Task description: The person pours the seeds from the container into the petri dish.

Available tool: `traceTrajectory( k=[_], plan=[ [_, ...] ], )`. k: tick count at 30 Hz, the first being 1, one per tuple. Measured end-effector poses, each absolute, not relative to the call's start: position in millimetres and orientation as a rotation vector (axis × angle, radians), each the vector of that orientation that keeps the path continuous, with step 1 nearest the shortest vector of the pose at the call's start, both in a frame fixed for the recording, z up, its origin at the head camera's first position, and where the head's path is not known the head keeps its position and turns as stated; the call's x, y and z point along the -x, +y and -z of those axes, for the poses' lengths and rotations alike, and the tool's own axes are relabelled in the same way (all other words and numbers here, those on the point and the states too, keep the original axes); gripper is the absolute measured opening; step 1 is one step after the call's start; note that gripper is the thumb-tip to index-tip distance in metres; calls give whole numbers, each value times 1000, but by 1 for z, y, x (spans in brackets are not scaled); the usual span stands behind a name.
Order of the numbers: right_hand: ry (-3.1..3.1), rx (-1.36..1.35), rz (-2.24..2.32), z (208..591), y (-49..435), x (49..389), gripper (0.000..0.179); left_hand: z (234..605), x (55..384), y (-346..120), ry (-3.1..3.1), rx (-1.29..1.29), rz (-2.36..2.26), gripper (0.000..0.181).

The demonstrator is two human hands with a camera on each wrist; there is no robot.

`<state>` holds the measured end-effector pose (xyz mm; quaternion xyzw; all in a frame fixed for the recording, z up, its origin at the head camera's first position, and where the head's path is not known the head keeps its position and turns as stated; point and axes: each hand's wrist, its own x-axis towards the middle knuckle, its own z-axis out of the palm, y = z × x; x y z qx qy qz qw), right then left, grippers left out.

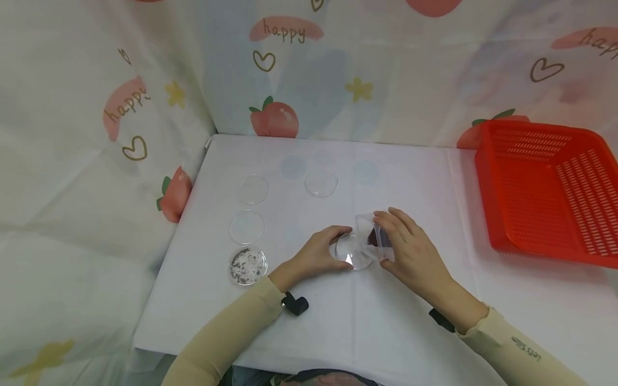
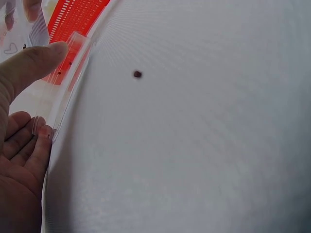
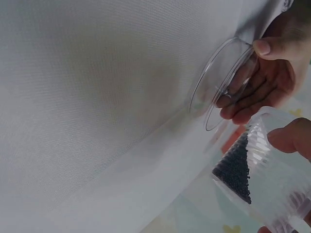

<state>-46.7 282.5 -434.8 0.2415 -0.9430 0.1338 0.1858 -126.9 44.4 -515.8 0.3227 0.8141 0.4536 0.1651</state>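
Note:
My left hand (image 1: 316,254) holds a clear petri dish (image 1: 354,254) low over the white table, thumb at one side of its rim and fingers at the other. A couple of dark specks show in the dish in the left wrist view. In my right hand (image 1: 417,262) is a clear ribbed plastic cup (image 3: 267,150), gripped between thumb and fingers. The cup is tilted, its mouth over the dish's right part in the head view. Small dark granules (image 3: 235,170) lie heaped against the cup's lower side.
On the left stands a petri dish (image 1: 248,265) scattered with dark bits. Behind it lie clear round dish pieces (image 1: 247,227) (image 1: 253,189), with another clear dish piece (image 1: 321,183) at the back middle. A red basket (image 1: 502,214) occupies the right. One dark speck (image 2: 137,74) lies on the cloth.

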Motion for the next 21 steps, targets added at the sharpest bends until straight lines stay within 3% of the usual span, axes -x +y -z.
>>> traceTrajectory(
  k=[21],
  plan=[
    [-2637, -754, -184, 435, 284, 47, 104, 518, 130, 49, 2337, -947, -1270, 89]
  ],
)
